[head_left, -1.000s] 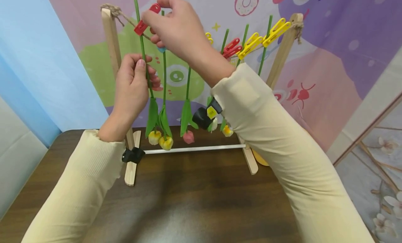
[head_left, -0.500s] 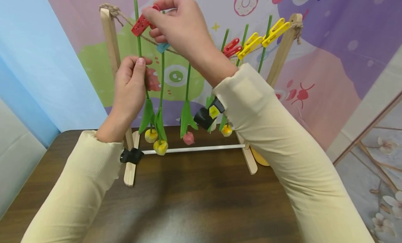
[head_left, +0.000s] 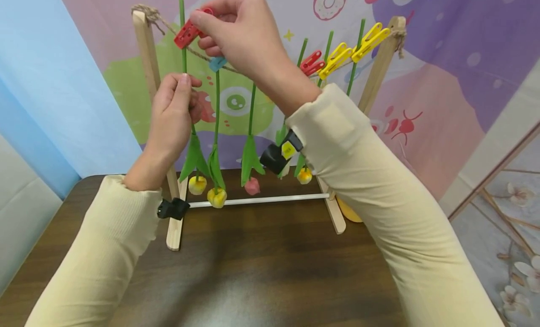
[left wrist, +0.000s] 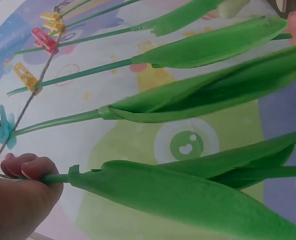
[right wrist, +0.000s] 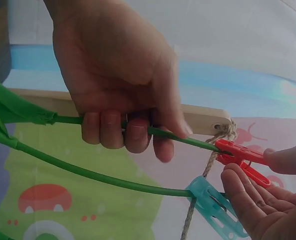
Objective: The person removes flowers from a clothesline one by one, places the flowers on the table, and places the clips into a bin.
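My left hand [head_left: 173,116] holds the green stem of an artificial tulip [head_left: 197,185], which hangs head down with a pale yellow bloom. In the right wrist view the fingers curl round that stem [right wrist: 200,143]. Higher up, my right hand [head_left: 249,38] pinches the handles of a red clothespin [head_left: 185,35] between thumb and fingers. The clothespin's jaws sit over the stem at the twine [right wrist: 188,220], near its left end. Beside it, a blue clothespin [right wrist: 212,205] fastens another yellow tulip [head_left: 217,198] to the twine.
A wooden stand [head_left: 148,55] carries the twine between two posts above a brown table [head_left: 270,270]. Further right hang more tulips, including a pink one [head_left: 252,186], on yellow clothespins [head_left: 336,60] and a red one. A white bar [head_left: 261,200] joins the feet; a patterned cloth hangs behind.
The left hand, the held tulip and the red clothespin have shifted slightly left. The neighbouring tulip has swung a little left and down, and its blue clothespin shows more below the right hand.
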